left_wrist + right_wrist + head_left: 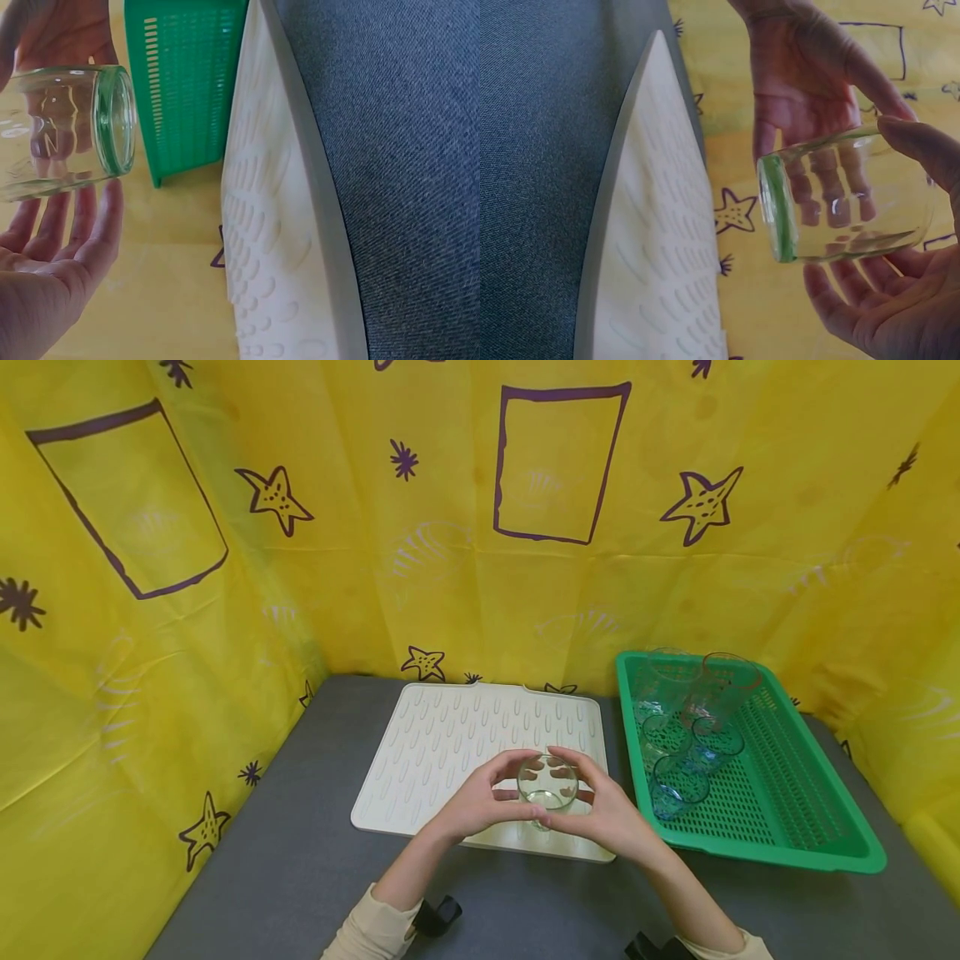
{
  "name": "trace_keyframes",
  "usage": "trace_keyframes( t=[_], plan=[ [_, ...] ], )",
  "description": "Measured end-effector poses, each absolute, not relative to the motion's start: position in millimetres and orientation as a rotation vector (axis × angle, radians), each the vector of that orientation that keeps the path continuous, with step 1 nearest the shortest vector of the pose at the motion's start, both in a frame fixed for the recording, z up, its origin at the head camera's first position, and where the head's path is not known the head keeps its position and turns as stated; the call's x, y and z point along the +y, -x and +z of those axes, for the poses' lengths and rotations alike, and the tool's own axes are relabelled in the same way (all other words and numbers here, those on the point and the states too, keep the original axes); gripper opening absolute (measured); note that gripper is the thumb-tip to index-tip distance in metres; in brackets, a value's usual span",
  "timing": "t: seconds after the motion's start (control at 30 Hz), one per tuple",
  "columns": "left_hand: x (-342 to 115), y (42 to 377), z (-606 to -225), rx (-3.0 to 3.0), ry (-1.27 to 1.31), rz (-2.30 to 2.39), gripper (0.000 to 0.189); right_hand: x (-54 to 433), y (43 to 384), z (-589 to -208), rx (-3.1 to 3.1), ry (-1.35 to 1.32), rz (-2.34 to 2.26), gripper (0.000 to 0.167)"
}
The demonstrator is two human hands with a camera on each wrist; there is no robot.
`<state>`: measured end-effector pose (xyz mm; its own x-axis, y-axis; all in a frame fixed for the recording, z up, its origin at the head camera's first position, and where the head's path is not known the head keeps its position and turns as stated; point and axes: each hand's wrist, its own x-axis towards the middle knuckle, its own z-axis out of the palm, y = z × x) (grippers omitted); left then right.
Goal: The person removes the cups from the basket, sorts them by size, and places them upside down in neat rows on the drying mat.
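A clear drinking glass (548, 799) with a faint green tint is held between both hands above the front part of a white ridged drying mat (450, 752). My left hand (480, 800) curls round its left side and my right hand (611, 817) grips the right side, with the thumbs meeting at the near side. Through the glass wall in the left wrist view, fingers show behind it. Its thick green base (778, 210) points toward the mat and stands clear of it in the right wrist view.
To the right of the mat stands a green perforated basket (813, 777). Several glasses are in its left part, among them a blue-tinted glass (678, 789) and a taller pinkish glass (723, 689). A yellow patterned cloth (450, 593) hangs behind the grey table (285, 860).
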<state>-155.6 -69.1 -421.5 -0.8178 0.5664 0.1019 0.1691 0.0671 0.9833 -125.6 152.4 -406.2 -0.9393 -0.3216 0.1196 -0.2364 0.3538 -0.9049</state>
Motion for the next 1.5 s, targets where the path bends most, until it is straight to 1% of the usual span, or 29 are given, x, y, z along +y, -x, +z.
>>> trace_keyframes(
  t=[0.27,0.53,0.77,0.93,1.23,1.5],
  plan=[
    [-68,155,-424,1.978,-0.741,1.903,0.066,153,125,-407,2.519,0.55,-1.676,0.08],
    [-66,154,-429,1.885,-0.729,2.051,0.064,153,125,-412,2.502,0.551,-1.686,0.084],
    [-66,156,-430,1.752,-0.666,2.191,0.064,156,131,-417,2.466,0.559,-1.725,0.078],
    [-64,154,-428,1.686,-0.641,2.244,0.067,156,132,-418,2.466,0.521,-1.737,0.077],
    [-62,152,-429,1.593,-0.595,2.284,0.07,157,134,-419,2.474,0.542,-1.788,0.07],
    [-63,154,-428,1.575,-0.61,2.258,0.071,158,134,-419,2.519,0.487,-1.743,0.069]
  ],
)
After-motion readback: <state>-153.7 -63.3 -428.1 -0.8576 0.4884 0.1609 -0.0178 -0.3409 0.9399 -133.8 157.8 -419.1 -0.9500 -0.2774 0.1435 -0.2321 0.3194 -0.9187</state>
